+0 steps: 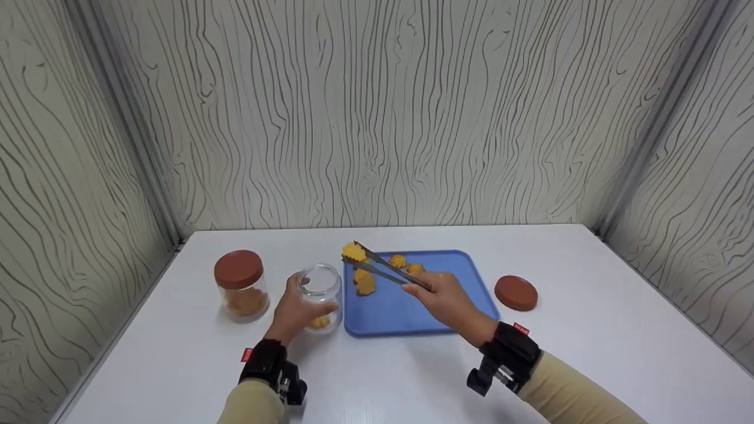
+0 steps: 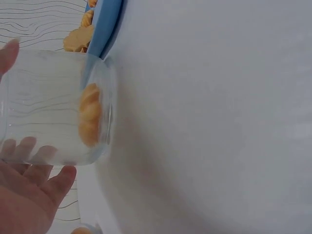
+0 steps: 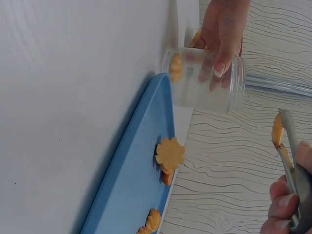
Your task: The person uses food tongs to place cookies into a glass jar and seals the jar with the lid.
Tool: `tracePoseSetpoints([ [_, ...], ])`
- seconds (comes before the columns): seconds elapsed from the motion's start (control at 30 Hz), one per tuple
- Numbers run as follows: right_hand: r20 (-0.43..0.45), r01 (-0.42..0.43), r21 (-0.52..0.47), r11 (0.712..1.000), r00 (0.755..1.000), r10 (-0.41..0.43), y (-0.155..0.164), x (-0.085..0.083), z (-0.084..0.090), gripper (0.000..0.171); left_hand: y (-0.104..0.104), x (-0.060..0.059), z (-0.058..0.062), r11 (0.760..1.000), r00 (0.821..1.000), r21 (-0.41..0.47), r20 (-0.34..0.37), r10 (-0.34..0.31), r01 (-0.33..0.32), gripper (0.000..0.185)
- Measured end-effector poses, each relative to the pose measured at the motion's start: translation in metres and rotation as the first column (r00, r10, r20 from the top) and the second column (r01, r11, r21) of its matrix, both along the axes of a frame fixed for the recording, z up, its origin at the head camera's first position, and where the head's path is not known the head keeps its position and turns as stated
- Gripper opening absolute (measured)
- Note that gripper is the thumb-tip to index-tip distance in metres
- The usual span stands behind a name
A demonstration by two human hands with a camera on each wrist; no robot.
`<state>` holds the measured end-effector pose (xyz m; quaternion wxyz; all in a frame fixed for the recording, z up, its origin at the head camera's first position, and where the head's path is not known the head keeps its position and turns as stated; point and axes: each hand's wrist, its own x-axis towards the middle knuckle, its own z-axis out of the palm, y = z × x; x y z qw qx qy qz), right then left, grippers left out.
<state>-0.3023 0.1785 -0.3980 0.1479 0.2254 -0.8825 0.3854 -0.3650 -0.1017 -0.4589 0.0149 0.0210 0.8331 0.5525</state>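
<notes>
My left hand (image 1: 294, 312) grips an open clear glass jar (image 1: 320, 295) that stands on the white table, with a yellow cookie (image 2: 89, 121) at its bottom. My right hand (image 1: 447, 300) holds metal tongs (image 1: 386, 271), and their tips pinch a yellow flower-shaped cookie (image 1: 353, 251) in the air, just right of and above the jar's mouth. The blue tray (image 1: 406, 312) beneath carries several more yellow cookies (image 1: 364, 283). In the right wrist view the jar (image 3: 207, 80) sits beside the tray's edge (image 3: 141, 161), and the tongs (image 3: 291, 161) show at the right.
A closed jar with a brown lid (image 1: 238, 284), holding cookies, stands left of the open jar. A loose brown lid (image 1: 516, 292) lies on the table right of the tray. Wood-patterned walls enclose the table on three sides.
</notes>
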Motion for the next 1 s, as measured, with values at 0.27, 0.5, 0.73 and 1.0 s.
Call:
tracePoseSetpoints([
  [0.27,0.017,-0.033,0.043,0.999,0.999,0.032,-0.011,-0.001,-0.005,0.02,0.001,-0.001,0.001,1.0,1.0,0.019,0.031,0.003,-0.004,0.104],
  [0.5,0.018,-0.042,0.057,0.997,0.999,0.041,-0.02,-0.004,-0.005,0.021,0.002,-0.001,0.001,1.0,0.999,0.022,0.034,0.001,-0.002,0.101],
  [0.73,0.048,-0.067,0.055,0.996,0.997,0.065,-0.028,-0.004,-0.006,0.022,0.001,0.001,0.001,1.0,1.0,0.019,-0.006,0.002,-0.002,0.1],
  [1.0,0.081,-0.082,0.036,0.996,0.994,0.079,-0.038,-0.005,-0.008,0.021,0.0,0.002,0.002,1.0,1.0,0.03,0.0,-0.005,0.005,0.102],
])
